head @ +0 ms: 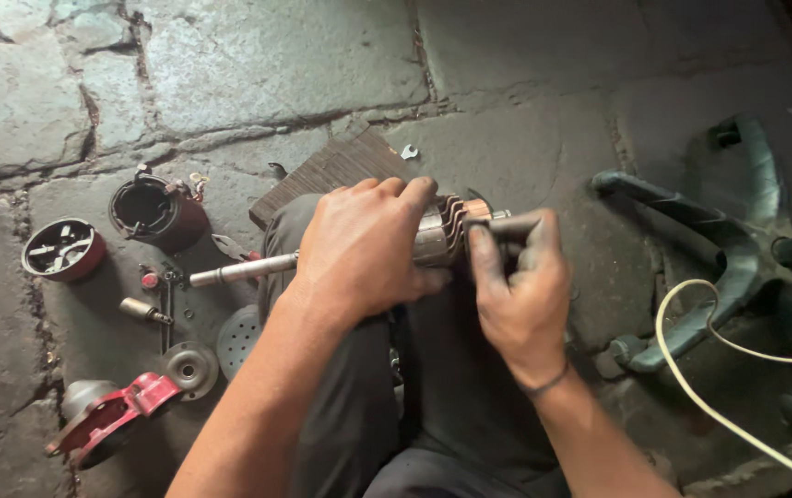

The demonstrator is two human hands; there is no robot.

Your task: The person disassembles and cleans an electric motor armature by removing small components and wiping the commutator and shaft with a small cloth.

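Head view: the left hand (364, 244) has its fingers closed around a ribbed metal motor armature (447, 231) resting on the knee, steel shaft (241, 270) pointing left. The right hand (520, 286) pinches a small dark strip (507, 224) against its coppery end, apparently cleaning; next calls for rotating. Red housings (64, 249) lie on the rough stone floor (258, 65).

No packages, labels, signs or screens visible anywhere in view.
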